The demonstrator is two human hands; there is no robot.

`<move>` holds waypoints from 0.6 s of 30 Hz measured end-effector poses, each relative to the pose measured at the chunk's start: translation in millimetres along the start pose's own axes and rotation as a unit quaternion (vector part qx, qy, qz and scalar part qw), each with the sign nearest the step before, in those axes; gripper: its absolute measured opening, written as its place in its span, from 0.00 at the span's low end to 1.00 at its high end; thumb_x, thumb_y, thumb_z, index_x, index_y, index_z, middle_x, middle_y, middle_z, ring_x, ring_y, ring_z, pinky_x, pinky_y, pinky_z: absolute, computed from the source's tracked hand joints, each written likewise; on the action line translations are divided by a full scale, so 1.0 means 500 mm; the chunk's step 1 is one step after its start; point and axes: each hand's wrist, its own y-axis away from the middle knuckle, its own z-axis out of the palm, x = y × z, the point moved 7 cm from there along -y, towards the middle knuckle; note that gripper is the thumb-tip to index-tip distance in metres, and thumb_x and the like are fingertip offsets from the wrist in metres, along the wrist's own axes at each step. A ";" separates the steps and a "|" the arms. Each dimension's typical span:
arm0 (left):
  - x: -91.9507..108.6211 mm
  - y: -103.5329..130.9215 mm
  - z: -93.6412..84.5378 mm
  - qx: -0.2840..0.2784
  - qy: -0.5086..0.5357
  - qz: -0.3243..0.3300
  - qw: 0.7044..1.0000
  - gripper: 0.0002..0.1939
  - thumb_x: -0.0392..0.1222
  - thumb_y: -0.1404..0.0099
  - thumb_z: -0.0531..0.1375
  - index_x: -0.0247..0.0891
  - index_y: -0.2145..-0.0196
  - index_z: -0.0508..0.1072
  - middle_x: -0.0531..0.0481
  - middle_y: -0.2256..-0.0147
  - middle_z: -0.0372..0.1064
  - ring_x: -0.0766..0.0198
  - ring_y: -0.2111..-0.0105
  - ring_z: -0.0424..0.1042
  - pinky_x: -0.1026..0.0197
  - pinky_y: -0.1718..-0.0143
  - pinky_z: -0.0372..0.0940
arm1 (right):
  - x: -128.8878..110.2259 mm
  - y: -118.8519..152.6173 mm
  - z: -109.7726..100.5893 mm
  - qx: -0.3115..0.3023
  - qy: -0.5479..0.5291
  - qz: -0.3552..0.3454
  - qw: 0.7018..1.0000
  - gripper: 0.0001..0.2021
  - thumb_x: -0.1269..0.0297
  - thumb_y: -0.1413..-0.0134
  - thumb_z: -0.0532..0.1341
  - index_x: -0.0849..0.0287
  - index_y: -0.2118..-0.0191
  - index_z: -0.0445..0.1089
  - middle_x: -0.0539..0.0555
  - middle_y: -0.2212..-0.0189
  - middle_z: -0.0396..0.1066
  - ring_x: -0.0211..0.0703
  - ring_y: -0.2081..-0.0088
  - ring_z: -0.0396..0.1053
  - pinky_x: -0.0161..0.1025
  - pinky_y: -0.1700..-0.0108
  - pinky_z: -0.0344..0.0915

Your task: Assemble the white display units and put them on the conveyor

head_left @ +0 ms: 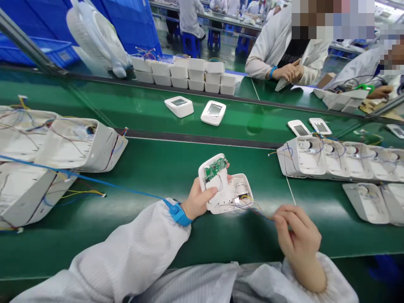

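In the head view my left hand grips an opened white plastic device housing, its thumb pressed on the inner face. A green circuit board sits in the upper part of the housing. The lower right part holds a motor-like piece and yellow wires. From there a bundle of thin coloured wires runs right to my right hand, whose fingers are pinched on its end. Whatever tip lies inside the pinch is hidden. A blue wrist strap with a cord circles my left wrist.
White open housings with loose wires stand at left and right. Two white display units lie on the green belt ahead. Stacked white boxes stand beyond the rail. Opposite, a co-worker's hands hold a white part.
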 end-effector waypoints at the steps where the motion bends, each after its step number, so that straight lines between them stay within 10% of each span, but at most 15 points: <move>1: 0.000 -0.002 -0.001 -0.002 -0.007 0.011 1.000 0.30 0.49 0.46 0.67 0.32 0.48 0.74 0.34 0.45 0.70 0.38 0.47 0.70 0.44 0.47 0.67 | 0.021 0.002 0.006 -0.052 0.008 0.040 0.998 0.07 0.64 0.38 0.59 0.53 0.68 0.73 0.53 0.69 0.75 0.46 0.69 0.74 0.41 0.67 0.70; 6: 0.008 -0.013 -0.005 0.004 0.000 0.049 0.999 0.26 0.49 0.45 0.67 0.33 0.50 0.75 0.35 0.43 0.69 0.41 0.49 0.73 0.46 0.48 0.68 | 0.050 0.023 0.048 -0.238 -0.091 0.162 0.953 0.16 0.54 0.36 0.56 0.56 0.50 0.73 0.51 0.74 0.77 0.44 0.76 0.73 0.39 0.72 0.71; 13: 0.005 -0.030 -0.021 0.043 0.036 0.025 0.998 0.31 0.48 0.45 0.66 0.33 0.46 0.72 0.35 0.49 0.75 0.43 0.53 0.75 0.49 0.54 0.70 | -0.026 -0.002 0.026 -0.238 -0.266 0.124 0.926 0.07 0.60 0.45 0.67 0.52 0.61 0.75 0.50 0.74 0.75 0.41 0.74 0.73 0.36 0.71 0.71; 18: -0.024 -0.024 0.016 -0.038 0.069 -0.054 0.995 0.33 0.47 0.46 0.66 0.30 0.45 0.72 0.34 0.54 0.77 0.41 0.54 0.76 0.46 0.53 0.69 | -0.033 -0.086 0.037 -0.185 -0.262 0.094 0.943 0.05 0.61 0.42 0.65 0.51 0.62 0.78 0.54 0.69 0.76 0.43 0.69 0.73 0.39 0.68 0.71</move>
